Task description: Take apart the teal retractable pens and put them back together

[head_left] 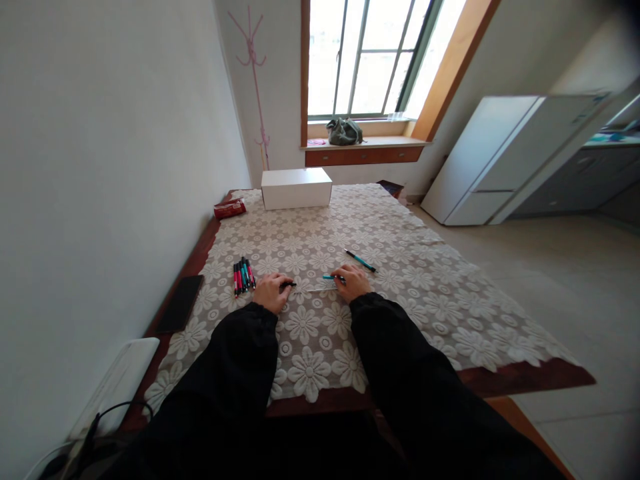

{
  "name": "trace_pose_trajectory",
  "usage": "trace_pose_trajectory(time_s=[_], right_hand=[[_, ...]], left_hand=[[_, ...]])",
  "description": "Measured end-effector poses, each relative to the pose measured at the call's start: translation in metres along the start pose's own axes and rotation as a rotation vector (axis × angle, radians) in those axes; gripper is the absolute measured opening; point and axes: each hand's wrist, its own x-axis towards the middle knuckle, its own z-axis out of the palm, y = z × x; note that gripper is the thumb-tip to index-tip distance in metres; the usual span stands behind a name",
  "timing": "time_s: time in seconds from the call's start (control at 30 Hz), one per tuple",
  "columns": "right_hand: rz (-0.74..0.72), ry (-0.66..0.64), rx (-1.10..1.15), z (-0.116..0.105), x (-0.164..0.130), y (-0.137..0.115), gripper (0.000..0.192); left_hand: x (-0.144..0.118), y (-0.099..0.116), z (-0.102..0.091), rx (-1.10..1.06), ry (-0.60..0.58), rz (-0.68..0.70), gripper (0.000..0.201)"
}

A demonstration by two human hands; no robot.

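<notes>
While held flat, teal pen in right hand, lengthwise left-right, tip hidden.

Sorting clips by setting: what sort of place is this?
Probably a room in a home: a table under a lace tablecloth, a pink coat stand in the corner, and a white fridge by the window.

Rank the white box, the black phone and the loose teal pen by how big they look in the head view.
1. white box
2. black phone, though it lies nearer the camera
3. teal pen, clearly smallest
</notes>
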Motion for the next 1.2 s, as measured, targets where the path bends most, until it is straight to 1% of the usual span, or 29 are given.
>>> trace_pose_trajectory(time_s=[0.23,0.4,1.1,1.2], right_hand=[[0.042,-0.062,-0.054,0.0006,-0.0005,-0.0006,0.019],[0.045,-0.079,-0.054,0.0002,-0.0007,-0.0018,0.019],[-0.001,-0.01,-0.043,0.0041,-0.0027,-0.0022,0.016],[-0.01,0.026,-0.039,0.0041,-0.0027,-0.0027,0.015]], left_hand=[[0.0,0.0006,-0.0007,-0.009,0.0,0.001,0.022],[0.0003,0.0002,-0.0002,0.012,-0.01,0.002,0.022],[-0.0001,0.0006,0.0004,-0.001,0.009,-0.007,0.019],[-0.0003,0.0002,0.0009,-0.009,0.019,-0.006,0.019]])
